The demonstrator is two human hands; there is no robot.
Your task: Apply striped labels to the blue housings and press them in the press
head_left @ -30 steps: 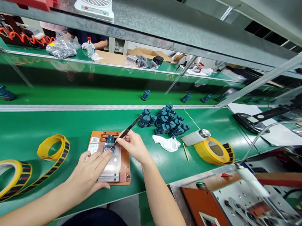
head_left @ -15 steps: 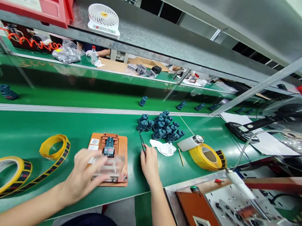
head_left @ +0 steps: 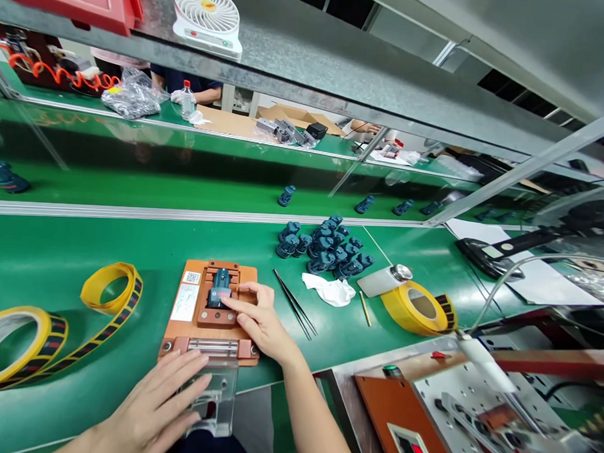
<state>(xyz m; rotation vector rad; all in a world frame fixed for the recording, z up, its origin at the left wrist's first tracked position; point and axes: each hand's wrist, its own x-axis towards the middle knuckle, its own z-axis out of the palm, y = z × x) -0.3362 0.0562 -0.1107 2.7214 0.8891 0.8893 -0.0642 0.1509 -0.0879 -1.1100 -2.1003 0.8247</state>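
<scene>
An orange fixture plate (head_left: 246,277) lies on a green surface (head_left: 81,243), seen from above by the person working at it. A blue-grey moulded part (head_left: 220,288) sits upright in the plate's central recess, where the raised walls appear to keep it from shifting. The right hand (head_left: 263,315) rests just beside the part, with its grip open; the index fingertip (head_left: 227,302) reaches to the part's near side and seems to steady it. The left hand (head_left: 148,407) lies over a clear acrylic cover (head_left: 214,399) at the plate's near edge. Whether that hand is gripping the cover, I cannot tell. With the cover at that edge, the top of the part stays exposed.

To the right of the plate, slim black tweezers (head_left: 294,303) lie on the surface within easy reach, with a white cloth (head_left: 329,291) just beyond them. Farther right of the plate, a heap of matching blue-grey parts (head_left: 326,247) sits near the metal rail (head_left: 182,214) along the far edge. A yellow tape roll (head_left: 418,308) lies right of the plate, and a looped yellow strip (head_left: 112,285) lies left of it. Open green room remains around the plate, widest on its left.
</scene>
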